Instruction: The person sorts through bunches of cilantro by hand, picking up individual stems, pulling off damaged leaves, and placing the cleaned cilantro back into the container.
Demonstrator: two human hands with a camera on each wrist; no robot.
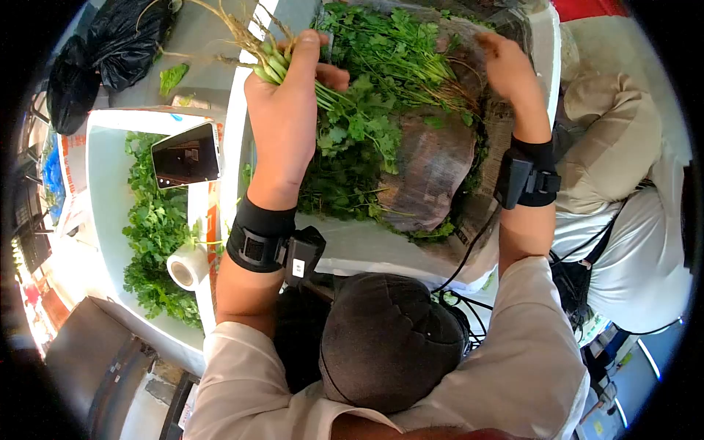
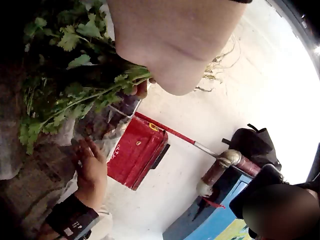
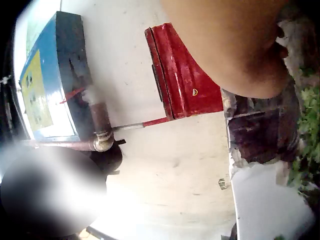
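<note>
In the head view my left hand (image 1: pixel 282 117) grips a bunch of cilantro (image 1: pixel 271 62) by its pale stems. Its roots point to the upper left and the leaves hang over the white foam box (image 1: pixel 345 253). The left wrist view shows leafy stems (image 2: pixel 75 102) of this bunch running from under the hand. Above the right side of the box, my right hand (image 1: pixel 513 73) has loosely bent fingers and nothing visible in them. More cilantro (image 1: pixel 389 48) lies in the box below, roots toward the right hand, beside a sheet of dark, plastic-covered wrapping (image 1: pixel 429 165).
A second foam box (image 1: pixel 106 191) with cilantro (image 1: pixel 158 227) stands left; a phone (image 1: pixel 187 155) and a white roll (image 1: pixel 187 266) rest at its edge. A black bag (image 1: pixel 125 44) lies at upper left. Beyond the main box is a red metal box (image 2: pixel 137 152). A cable (image 1: pixel 469 253) crosses the near rim.
</note>
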